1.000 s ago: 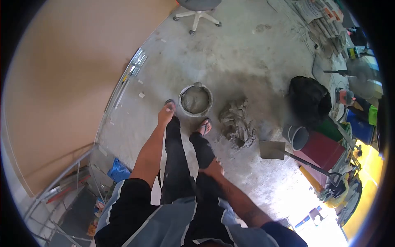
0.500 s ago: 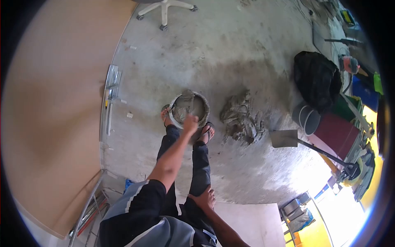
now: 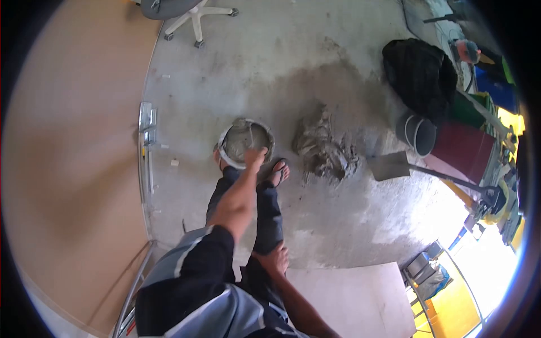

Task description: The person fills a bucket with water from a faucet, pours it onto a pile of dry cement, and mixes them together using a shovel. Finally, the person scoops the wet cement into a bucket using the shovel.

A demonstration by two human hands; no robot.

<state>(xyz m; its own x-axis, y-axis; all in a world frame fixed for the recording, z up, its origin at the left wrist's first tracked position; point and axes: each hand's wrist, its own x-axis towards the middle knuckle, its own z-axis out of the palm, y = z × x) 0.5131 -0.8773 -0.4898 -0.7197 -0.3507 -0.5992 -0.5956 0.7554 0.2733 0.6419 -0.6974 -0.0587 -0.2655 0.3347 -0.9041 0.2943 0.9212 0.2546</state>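
Note:
My left hand is closed around the handle of what looks like a trowel, at the near right side of a round, cement-smeared tub. Wet grey mortar lies inside the tub, and the tool's blade is hard to make out against it. The tub stands on the floor between my sandalled feet. My right hand rests on my right leg near the knee, fingers curled over the dark trousers and holding no tool. A heap of wet mortar sits to the right of the tub.
A shovel lies right of the heap. Beyond it are a grey bucket, a black bag and stacked items. A wheeled chair stands at the far left, near a brown panel. A pale board is beside me.
My left hand has shifted the tool within the tub; its mortar-covered end no longer stands out. The camera view has turned slightly. My right hand stays on my leg.

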